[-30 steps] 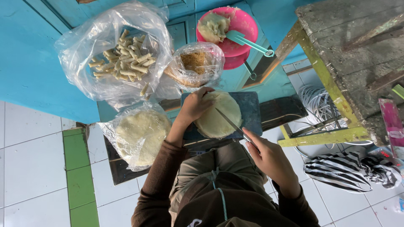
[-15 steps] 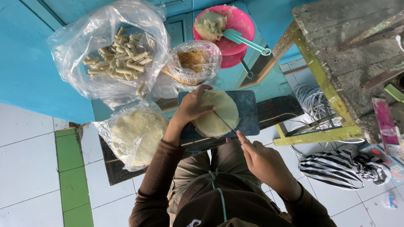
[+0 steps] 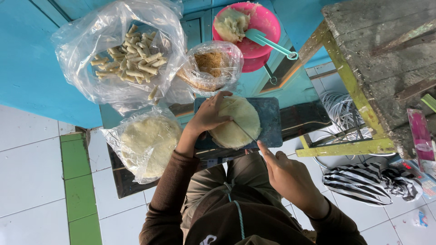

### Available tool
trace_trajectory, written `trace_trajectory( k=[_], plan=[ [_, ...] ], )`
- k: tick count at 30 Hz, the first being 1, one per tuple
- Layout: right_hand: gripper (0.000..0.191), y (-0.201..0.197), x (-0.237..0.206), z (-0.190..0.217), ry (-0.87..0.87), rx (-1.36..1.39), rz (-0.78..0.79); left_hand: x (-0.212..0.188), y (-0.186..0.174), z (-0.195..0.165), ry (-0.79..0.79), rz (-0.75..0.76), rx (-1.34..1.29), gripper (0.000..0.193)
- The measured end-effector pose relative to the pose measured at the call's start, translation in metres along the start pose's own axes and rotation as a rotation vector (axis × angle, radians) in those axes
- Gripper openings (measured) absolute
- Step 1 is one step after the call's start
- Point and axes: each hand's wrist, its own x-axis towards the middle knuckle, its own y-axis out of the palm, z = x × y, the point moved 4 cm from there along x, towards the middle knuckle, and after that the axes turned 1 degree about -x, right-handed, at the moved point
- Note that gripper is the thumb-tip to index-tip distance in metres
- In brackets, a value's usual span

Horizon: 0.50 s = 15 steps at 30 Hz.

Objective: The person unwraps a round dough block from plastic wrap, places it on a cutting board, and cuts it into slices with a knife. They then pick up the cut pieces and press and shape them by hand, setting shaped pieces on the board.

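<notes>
A stack of pale round wrappers lies on a dark cutting board in front of me. My left hand presses flat on the left part of the stack, fingers spread. My right hand is closed around a thin knife whose blade lies across the wrappers, tip near my left fingers. The knife's handle is hidden inside my fist.
Left of the board sits a clear bag of round wrappers. Beyond it are a bag of rolled pastry sticks, a bag with brown filling and a pink bowl with dough and a teal spoon. A weathered wooden bench stands right, striped cloth below.
The view has shifted a little. My right hand with the knife has edged slightly toward me; my left hand stays pressed on the wrappers.
</notes>
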Motion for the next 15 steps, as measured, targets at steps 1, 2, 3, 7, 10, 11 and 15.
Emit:
trace_trajectory(
  k=[1, 2, 3, 7, 10, 11, 15],
  plan=[
    [0.058, -0.002, 0.001, -0.001, 0.002, -0.007, 0.000, 0.000, 0.000, 0.000, -0.001, -0.001, 0.002, 0.076],
    [0.059, -0.004, 0.002, -0.002, 0.009, -0.001, 0.013, 0.000, 0.000, 0.000, -0.001, -0.002, 0.004, 0.076],
    [0.059, -0.006, 0.003, -0.005, 0.014, 0.004, 0.024, 0.000, 0.001, -0.001, 0.006, -0.003, 0.014, 0.077],
    [0.057, -0.009, 0.005, -0.008, 0.002, 0.057, 0.015, 0.001, 0.000, -0.004, 0.016, -0.010, 0.031, 0.077],
    [0.061, -0.003, 0.002, -0.009, 0.019, 0.030, 0.042, -0.001, 0.001, -0.006, 0.002, -0.010, 0.039, 0.076],
    [0.060, -0.002, 0.001, -0.010, 0.018, 0.032, 0.031, 0.000, 0.002, -0.008, 0.000, -0.010, 0.046, 0.076],
    [0.060, 0.001, -0.002, -0.013, 0.022, 0.041, 0.019, 0.001, -0.001, -0.016, 0.035, -0.044, 0.107, 0.079]
  ],
)
